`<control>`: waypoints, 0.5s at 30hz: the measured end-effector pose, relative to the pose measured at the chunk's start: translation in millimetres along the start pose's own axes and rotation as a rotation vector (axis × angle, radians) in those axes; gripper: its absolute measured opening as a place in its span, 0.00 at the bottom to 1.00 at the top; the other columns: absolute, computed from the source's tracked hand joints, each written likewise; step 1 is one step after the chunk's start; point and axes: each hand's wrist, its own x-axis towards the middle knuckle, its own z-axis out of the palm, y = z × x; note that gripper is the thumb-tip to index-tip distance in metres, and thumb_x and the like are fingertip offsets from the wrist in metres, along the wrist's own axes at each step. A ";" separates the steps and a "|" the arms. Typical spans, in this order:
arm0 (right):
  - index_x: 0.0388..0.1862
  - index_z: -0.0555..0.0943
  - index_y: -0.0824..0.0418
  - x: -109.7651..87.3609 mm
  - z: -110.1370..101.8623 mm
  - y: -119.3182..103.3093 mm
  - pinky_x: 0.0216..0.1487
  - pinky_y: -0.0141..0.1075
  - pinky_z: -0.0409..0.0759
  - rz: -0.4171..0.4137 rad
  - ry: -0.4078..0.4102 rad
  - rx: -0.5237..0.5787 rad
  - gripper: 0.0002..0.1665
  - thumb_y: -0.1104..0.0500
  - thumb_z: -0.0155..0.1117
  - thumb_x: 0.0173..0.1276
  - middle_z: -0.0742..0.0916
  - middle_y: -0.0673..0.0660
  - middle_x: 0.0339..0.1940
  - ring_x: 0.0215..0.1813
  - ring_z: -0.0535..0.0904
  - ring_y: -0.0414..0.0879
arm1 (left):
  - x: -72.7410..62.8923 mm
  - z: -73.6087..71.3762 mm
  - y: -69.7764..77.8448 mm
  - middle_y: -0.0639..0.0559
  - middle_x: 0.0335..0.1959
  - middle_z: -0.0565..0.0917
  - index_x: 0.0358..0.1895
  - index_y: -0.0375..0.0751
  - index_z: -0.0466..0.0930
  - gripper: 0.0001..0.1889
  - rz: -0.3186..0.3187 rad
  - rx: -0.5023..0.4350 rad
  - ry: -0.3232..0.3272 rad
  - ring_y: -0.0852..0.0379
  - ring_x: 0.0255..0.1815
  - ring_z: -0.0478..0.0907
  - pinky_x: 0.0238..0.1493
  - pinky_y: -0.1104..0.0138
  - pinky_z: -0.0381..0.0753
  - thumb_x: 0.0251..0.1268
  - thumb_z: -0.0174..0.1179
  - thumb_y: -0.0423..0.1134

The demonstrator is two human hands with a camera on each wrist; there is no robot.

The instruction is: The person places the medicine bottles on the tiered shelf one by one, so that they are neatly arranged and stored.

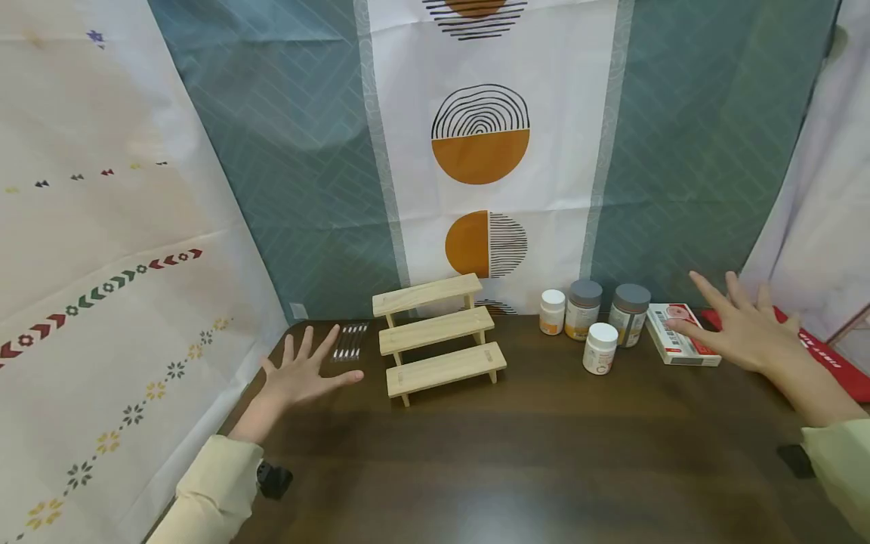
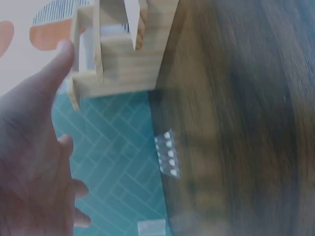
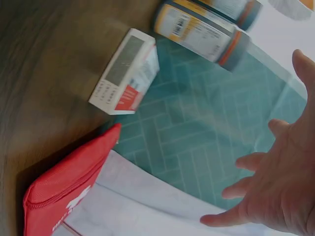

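My left hand [image 1: 299, 378] is held above the table with its fingers spread, holding nothing. Nearest to it lies a small clear pack of cotton swabs [image 1: 350, 342], also seen in the left wrist view as a clear strip [image 2: 168, 154] with white tips. A three-step wooden stand [image 1: 445, 368] is just right of that hand. My right hand [image 1: 748, 332], fingers spread and grasping nothing, hovers over a red first aid pouch [image 1: 832, 363]. To its left lies a white and red box [image 1: 680, 336], which shows its printed side in the right wrist view.
Two grey-lidded jars [image 1: 583, 310] and two white-capped bottles [image 1: 601, 349] stand between the wooden stand and the box. A patterned cloth [image 1: 326, 189] hangs behind the dark wooden table [image 1: 489, 461], and white cloth [image 1: 136, 317] hangs at the left side.
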 end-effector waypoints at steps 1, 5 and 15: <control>0.80 0.30 0.49 -1.7 -0.9 -0.4 0.47 0.86 0.38 0.009 0.013 0.010 0.59 0.25 0.45 0.66 0.38 0.79 0.75 0.69 0.25 0.86 | -1.0 -0.3 1.9 0.31 0.79 0.37 0.79 0.62 0.35 0.54 0.002 0.012 0.008 0.21 0.76 0.31 0.57 0.19 0.31 0.54 0.46 0.80; 0.80 0.32 0.54 -8.9 -3.1 0.5 0.48 0.85 0.40 0.030 0.092 0.055 0.60 0.27 0.49 0.66 0.43 0.78 0.76 0.72 0.32 0.84 | -3.6 -1.4 8.3 0.31 0.79 0.40 0.80 0.61 0.38 0.53 0.018 0.036 0.059 0.22 0.76 0.34 0.59 0.20 0.31 0.54 0.46 0.80; 0.80 0.33 0.62 -8.1 2.8 -8.6 0.57 0.77 0.53 -0.003 0.116 0.298 0.57 0.36 0.50 0.70 0.49 0.80 0.75 0.71 0.48 0.80 | 1.3 6.3 21.5 0.32 0.78 0.47 0.79 0.61 0.43 0.52 0.034 0.047 0.114 0.22 0.76 0.38 0.61 0.22 0.29 0.55 0.46 0.80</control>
